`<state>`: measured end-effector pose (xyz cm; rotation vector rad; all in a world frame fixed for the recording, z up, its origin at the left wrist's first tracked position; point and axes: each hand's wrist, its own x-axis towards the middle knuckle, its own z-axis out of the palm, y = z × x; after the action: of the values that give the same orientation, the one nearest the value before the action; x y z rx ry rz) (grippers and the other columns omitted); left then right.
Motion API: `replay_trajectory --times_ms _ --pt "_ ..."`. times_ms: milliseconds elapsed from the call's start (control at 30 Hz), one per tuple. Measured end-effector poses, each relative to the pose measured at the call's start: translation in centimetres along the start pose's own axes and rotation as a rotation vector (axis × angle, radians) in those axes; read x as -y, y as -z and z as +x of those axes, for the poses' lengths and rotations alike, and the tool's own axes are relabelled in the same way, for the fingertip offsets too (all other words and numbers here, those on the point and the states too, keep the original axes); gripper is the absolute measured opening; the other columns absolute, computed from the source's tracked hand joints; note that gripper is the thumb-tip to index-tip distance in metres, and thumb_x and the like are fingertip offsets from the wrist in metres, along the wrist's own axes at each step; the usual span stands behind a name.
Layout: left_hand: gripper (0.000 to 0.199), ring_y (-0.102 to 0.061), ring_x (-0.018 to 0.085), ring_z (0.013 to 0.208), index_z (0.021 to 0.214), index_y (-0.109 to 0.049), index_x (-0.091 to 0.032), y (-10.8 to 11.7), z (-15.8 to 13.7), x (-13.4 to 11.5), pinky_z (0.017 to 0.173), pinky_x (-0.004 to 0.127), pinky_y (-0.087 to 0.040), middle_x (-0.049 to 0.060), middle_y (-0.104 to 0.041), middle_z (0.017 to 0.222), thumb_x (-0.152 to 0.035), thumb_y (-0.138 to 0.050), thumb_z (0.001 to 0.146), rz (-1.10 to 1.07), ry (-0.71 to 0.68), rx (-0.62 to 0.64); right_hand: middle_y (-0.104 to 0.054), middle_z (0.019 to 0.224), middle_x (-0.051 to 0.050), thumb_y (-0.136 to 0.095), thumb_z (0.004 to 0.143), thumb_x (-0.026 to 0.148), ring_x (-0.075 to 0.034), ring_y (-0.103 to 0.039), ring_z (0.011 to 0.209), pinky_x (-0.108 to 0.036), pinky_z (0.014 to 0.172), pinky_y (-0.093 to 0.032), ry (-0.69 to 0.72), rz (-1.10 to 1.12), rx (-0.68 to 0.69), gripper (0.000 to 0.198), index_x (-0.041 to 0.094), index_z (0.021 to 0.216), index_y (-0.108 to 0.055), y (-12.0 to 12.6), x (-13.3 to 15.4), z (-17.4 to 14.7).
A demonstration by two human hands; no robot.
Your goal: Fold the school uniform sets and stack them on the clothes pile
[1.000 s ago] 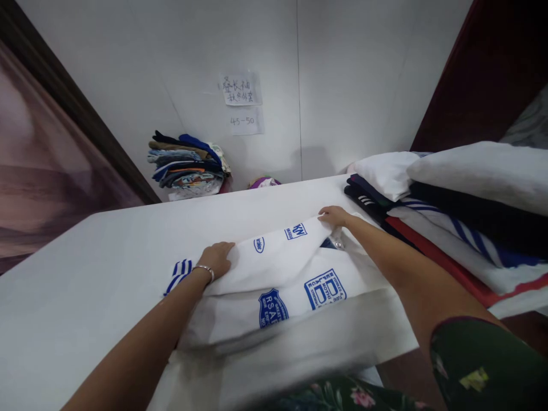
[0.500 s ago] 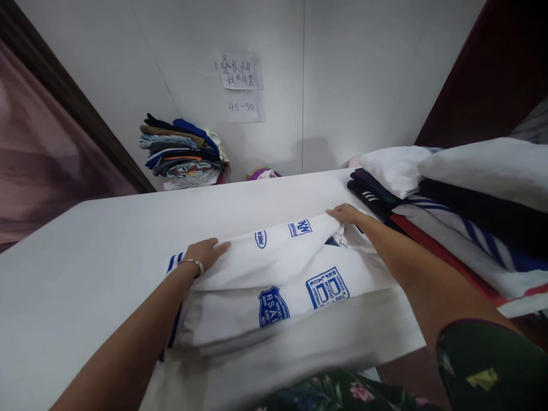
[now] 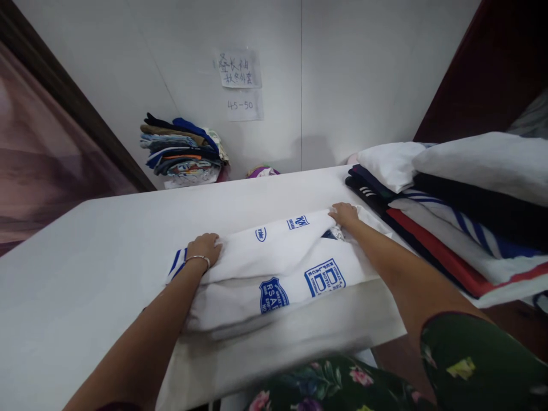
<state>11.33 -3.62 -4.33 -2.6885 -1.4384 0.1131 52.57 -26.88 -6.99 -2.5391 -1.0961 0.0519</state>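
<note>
A white jacket [image 3: 265, 251] with blue printed badges lies folded over lengthwise on the white table [image 3: 98, 257]. My left hand [image 3: 206, 249], with a bracelet at its wrist, has its fingers curled on the far left of the garment, beside a blue-striped part. At the far right, close to the collar and a small metal snap, my right hand [image 3: 344, 216] closes on the upper edge. Part of the collar is hidden by my right hand and forearm. The jacket's near edge lies loosely toward my body.
Heaped clothes [image 3: 462, 217] in white, black, red and blue lie along the right side. A stack of folded clothes [image 3: 184, 149] rises behind the table's far edge, near a purple bundle [image 3: 262, 172]. Handwritten paper notes [image 3: 240, 83] hang on the wall.
The near edge of the jacket has shifted slightly away from my body, baring more of the table's front. My left fingers are more curled; both hands stay at the far edge.
</note>
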Motion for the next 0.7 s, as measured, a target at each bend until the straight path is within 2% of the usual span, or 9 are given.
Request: replay_trajectory --times_ms 100,167,267,367,467,533,633,700 --pt "0.038 -0.055 0.028 0.114 0.113 -0.062 -0.017 0.9 -1.5 -0.2 0.096 0.039 -0.042 0.012 -0.061 0.123 -0.028 -0.044 0.082 -0.108 -0.057 -0.210 -0.058 0.130 -0.010 -0.056 0.081 0.026 -0.026 -0.052 0.117 -0.041 0.101 -0.039 -0.013 0.150 -0.047 0.040 0.017 0.120 -0.060 1.1 -0.4 -1.2" --pt "0.034 -0.059 0.026 0.106 0.104 -0.065 -0.016 1.6 -3.4 -0.8 0.094 0.038 -0.044 0.011 -0.067 0.110 -0.031 -0.043 0.082 -0.219 -0.150 -0.300 -0.062 0.124 -0.009 -0.050 0.085 0.029 -0.021 -0.058 0.109 -0.035 0.094 -0.045 0.006 0.241 -0.061 0.038 0.016 0.120 -0.060 2.2 -1.0 -3.1" --pt "0.032 -0.063 0.022 0.089 0.091 -0.067 -0.017 2.3 -7.5 -1.9 0.082 0.034 -0.049 0.008 -0.069 0.091 -0.039 -0.043 0.085 -0.373 -0.313 -0.306 -0.071 0.105 -0.007 -0.051 0.086 0.040 -0.019 -0.065 0.093 -0.032 0.083 -0.050 0.073 0.434 0.015 0.036 0.015 0.108 -0.066 3.9 -2.4 -7.8" --pt "0.035 -0.064 0.021 0.083 0.087 -0.067 -0.020 1.6 -11.7 -2.4 0.077 0.033 -0.051 0.006 -0.070 0.087 -0.046 -0.044 0.088 -0.436 -0.471 -0.297 -0.072 0.100 -0.005 -0.056 0.082 0.048 -0.022 -0.065 0.092 -0.034 0.084 -0.051 0.115 0.572 0.102 0.037 0.018 0.099 -0.070 5.1 -4.2 -13.2" --pt "0.039 -0.064 0.022 0.094 0.099 -0.067 -0.021 -0.1 -14.5 -2.3 0.084 0.035 -0.052 0.007 -0.069 0.102 -0.053 -0.048 0.086 -0.458 -0.601 -0.336 -0.068 0.114 -0.006 -0.055 0.083 0.049 -0.023 -0.062 0.105 -0.035 0.093 -0.047 0.147 0.486 0.066 0.039 0.021 0.107 -0.068 5.5 -5.9 -17.0" --pt "0.047 -0.062 0.024 0.102 0.111 -0.065 -0.021 -1.4 -15.5 -2.3 0.088 0.038 -0.052 0.009 -0.066 0.114 -0.056 -0.053 0.083 -0.433 -0.657 -0.339 -0.066 0.118 -0.007 -0.054 0.085 0.049 -0.023 -0.061 0.107 -0.036 0.094 -0.047 0.186 0.391 0.040 0.042 0.021 0.114 -0.065 5.4 -6.7 -18.2" --pt "0.056 -0.061 0.027 0.107 0.118 -0.063 -0.021 -2.6 -15.9 -2.3 0.089 0.043 -0.052 0.010 -0.064 0.120 -0.061 -0.057 0.079 -0.367 -0.691 -0.308 -0.069 0.107 -0.008 -0.051 0.087 0.047 -0.025 -0.062 0.100 -0.037 0.089 -0.047 0.242 0.202 -0.002 0.039 0.020 0.112 -0.066 4.9 -7.4 -18.4" --pt "0.053 -0.061 0.027 0.107 0.115 -0.065 -0.021 -3.0 -15.7 -2.3 0.089 0.043 -0.051 0.010 -0.065 0.119 -0.060 -0.053 0.082 -0.352 -0.692 -0.301 -0.071 0.099 -0.008 -0.047 0.090 0.042 -0.025 -0.063 0.095 -0.037 0.085 -0.047 0.269 0.113 -0.028 0.035 0.019 0.104 -0.068 4.3 -7.6 -18.0"
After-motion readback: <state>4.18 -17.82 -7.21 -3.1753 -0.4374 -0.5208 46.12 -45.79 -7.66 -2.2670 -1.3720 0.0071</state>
